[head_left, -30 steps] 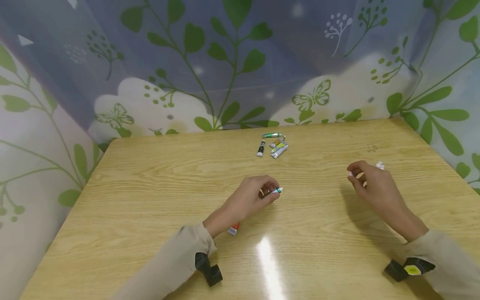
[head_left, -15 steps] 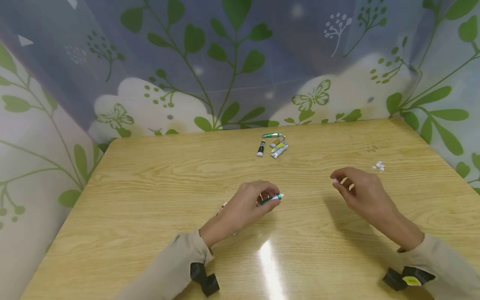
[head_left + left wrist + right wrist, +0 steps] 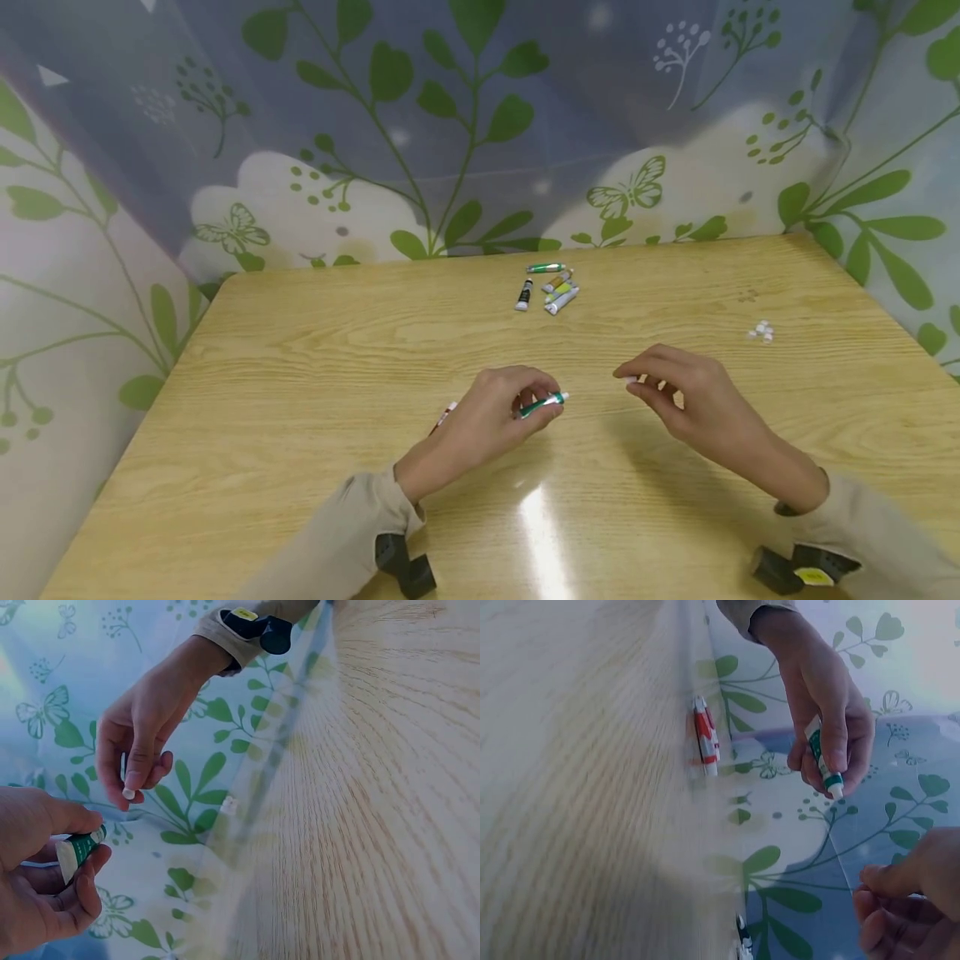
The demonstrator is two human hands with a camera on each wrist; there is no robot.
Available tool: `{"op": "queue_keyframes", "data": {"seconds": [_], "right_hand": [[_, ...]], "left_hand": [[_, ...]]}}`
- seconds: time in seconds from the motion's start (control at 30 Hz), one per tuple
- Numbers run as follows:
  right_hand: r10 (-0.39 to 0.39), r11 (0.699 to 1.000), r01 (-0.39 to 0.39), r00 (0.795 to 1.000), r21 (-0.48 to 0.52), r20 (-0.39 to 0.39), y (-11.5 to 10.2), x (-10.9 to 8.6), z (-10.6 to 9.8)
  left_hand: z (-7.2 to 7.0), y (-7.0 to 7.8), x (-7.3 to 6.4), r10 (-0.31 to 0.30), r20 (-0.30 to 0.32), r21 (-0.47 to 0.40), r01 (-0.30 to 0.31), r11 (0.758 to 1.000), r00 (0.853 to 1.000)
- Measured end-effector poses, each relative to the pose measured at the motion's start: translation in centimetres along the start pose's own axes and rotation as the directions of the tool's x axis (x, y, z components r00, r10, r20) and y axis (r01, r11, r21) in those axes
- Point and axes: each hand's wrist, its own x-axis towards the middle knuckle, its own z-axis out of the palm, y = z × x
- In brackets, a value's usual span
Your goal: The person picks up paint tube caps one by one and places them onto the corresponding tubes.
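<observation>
My left hand (image 3: 487, 410) grips a small green-and-white paint tube (image 3: 542, 406) above the table, its narrow white tip pointing right. In the right wrist view the thumb lies along this tube (image 3: 822, 756). Off to the right, my right hand (image 3: 697, 396) pinches a small white cap (image 3: 631, 380) between thumb and fingertips. The cap (image 3: 129, 793) shows clearly in the left wrist view, a short way apart from the tube. A red-and-white paint tube (image 3: 706, 736) lies on the table, partly hidden behind the left hand in the head view.
Further back on the wooden table (image 3: 337, 333) lie several paint tubes: a black one (image 3: 523, 295), a green one (image 3: 545, 268) and a close cluster with a silver-white one (image 3: 562, 301). A little group of white caps (image 3: 762, 332) sits at the right. Leaf-patterned cloth (image 3: 315, 208) borders the table.
My right hand has moved left and slightly nearer with the white cap, away from the cap group and toward the tube. My left hand has shifted slightly nearer, still holding the green tube.
</observation>
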Motion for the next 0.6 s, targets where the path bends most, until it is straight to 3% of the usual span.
{"op": "queue_keyframes", "data": {"seconds": [0.6], "right_hand": [[-0.018, 0.988, 0.015, 1.0, 0.153, 0.02, -2.1, 0.3, 1.6]], "left_hand": [[-0.1, 0.7, -0.3, 0.032, -0.01, -0.006, -0.032, 0.999, 0.999]]}}
